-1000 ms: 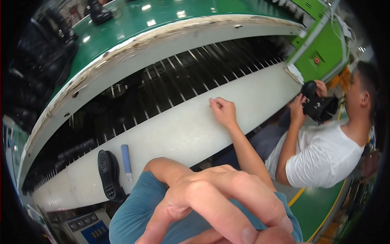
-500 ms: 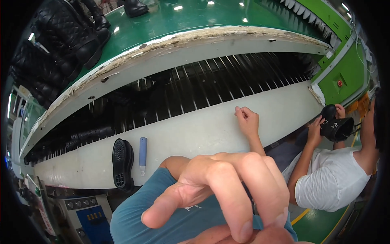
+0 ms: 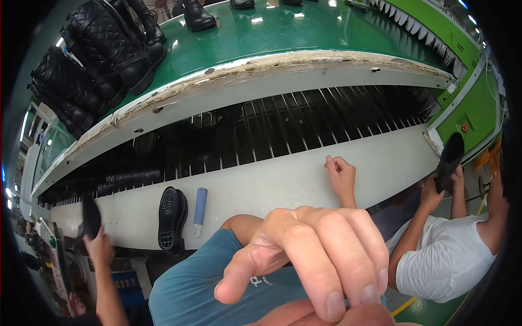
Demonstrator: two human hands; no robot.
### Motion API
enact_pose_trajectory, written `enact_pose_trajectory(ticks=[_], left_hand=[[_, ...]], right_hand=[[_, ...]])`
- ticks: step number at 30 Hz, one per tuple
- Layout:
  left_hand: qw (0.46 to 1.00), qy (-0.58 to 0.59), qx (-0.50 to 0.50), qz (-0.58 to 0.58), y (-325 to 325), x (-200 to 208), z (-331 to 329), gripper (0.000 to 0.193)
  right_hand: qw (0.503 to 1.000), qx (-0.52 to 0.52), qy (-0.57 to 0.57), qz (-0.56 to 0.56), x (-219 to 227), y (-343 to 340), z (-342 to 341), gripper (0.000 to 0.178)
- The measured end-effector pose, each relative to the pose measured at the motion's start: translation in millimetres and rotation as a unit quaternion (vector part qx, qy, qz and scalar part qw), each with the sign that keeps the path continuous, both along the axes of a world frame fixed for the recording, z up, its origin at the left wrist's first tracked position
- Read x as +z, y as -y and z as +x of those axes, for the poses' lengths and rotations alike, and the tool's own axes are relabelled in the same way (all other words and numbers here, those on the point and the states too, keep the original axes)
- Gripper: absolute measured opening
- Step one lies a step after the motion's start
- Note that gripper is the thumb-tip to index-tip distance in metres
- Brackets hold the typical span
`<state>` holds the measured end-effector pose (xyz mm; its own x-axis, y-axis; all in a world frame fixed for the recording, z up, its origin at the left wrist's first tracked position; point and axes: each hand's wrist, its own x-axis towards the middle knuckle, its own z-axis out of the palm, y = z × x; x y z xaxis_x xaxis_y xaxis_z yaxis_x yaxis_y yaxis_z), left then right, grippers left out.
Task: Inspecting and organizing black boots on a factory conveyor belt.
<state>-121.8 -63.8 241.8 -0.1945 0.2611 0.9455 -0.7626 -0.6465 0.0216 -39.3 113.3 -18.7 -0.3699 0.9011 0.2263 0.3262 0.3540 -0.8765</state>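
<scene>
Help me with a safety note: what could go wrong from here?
The blue-handled tool and black sole lie near the front of the white ledge; a bump could knock them off. The right hand is near the slatted opening; it might slip in. The left hand, close to the camera, may block the view.

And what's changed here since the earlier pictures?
At lower left, another person's hand has come in holding a black shoe-shaped piece. At right, the co-worker's black footwear has been turned on end. The view shifted. The left hand stays raised, the right hand curled over the white worktop; the black sole and blue-handled tool lie unmoved.
</scene>
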Motion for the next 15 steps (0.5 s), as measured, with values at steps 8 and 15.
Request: enact_pose_trajectory(ticks=[8, 15], left_hand=[[0.999, -0.019, 0.015, -0.021, 3, -10, 7, 0.103], [0.999, 0.026, 0.013, 0.026, -4, 6, 26, 0.087]], right_hand=[[0.999, -0.001, -0.034, 0.002, 10, 2, -1, 0.039], [1.000, 0.002, -0.024, -0.015, 2, -4, 6, 0.038]])
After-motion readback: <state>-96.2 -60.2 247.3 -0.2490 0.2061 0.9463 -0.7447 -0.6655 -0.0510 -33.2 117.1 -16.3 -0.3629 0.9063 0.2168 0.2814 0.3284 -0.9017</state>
